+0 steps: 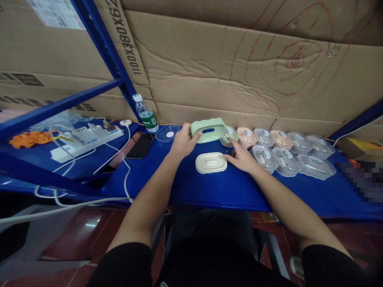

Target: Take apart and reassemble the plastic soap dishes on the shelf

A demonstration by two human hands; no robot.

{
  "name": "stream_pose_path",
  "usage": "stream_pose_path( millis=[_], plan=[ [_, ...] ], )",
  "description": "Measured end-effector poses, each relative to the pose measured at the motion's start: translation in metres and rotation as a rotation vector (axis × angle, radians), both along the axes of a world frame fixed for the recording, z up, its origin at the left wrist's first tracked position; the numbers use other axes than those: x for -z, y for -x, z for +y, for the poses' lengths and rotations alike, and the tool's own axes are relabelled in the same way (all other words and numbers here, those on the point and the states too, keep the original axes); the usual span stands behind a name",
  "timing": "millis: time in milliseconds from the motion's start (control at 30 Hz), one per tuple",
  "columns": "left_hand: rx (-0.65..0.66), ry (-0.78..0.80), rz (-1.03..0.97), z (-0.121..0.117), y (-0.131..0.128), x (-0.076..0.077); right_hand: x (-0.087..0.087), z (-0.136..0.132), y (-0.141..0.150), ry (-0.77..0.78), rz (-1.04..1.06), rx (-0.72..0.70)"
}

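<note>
My left hand (184,141) is closed around the left end of a light green oval dish (214,124), which is tilted on its side above the table. A dark blue patch shows through the slot in the dish. My right hand (241,156) has its thumb and index finger apart. Its thumb is at the right edge of a cream oval tray (211,162) lying flat on the table; whether it presses on the tray I cannot tell. The index finger reaches to a small green container (229,133) behind, partly covered by that finger and the dish.
Several peach containers (246,136) and grey lidded containers (287,160) stand in rows at the right. Left of my hands are a clear oval lid (168,133), a water bottle (146,114), a black phone (140,146) and a white power strip (85,140) with cables. Cardboard (191,52) walls the back.
</note>
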State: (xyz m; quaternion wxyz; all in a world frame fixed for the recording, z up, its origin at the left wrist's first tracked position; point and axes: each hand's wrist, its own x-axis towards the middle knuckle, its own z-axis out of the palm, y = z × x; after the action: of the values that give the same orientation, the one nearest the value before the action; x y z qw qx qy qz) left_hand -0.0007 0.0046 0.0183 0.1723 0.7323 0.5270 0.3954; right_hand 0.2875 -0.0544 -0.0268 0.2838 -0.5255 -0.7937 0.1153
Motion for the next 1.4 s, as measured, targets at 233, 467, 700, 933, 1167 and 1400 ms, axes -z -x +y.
stream_pose_path(
  millis=[233,467,700,933,1167,1400],
  plan=[
    [0.237,0.070,0.174,-0.011,-0.002,-0.009,-0.006,0.000,-0.003,-0.166,0.028,-0.042],
    [0.244,0.329,0.341,-0.013,0.007,-0.014,-0.006,0.002,-0.001,-0.092,0.025,-0.210],
    [0.443,0.653,0.534,-0.013,0.005,-0.014,-0.001,0.004,-0.005,0.022,-0.156,-0.296],
    [0.414,0.608,0.608,-0.015,-0.004,-0.008,0.000,0.002,-0.009,0.059,-0.115,-0.278],
    [0.267,0.314,0.657,-0.005,-0.006,0.010,0.001,0.003,-0.005,0.018,-0.079,-0.303],
    [0.202,0.281,0.579,0.006,-0.011,0.026,0.003,0.001,-0.003,0.029,-0.060,-0.296]
  ],
)
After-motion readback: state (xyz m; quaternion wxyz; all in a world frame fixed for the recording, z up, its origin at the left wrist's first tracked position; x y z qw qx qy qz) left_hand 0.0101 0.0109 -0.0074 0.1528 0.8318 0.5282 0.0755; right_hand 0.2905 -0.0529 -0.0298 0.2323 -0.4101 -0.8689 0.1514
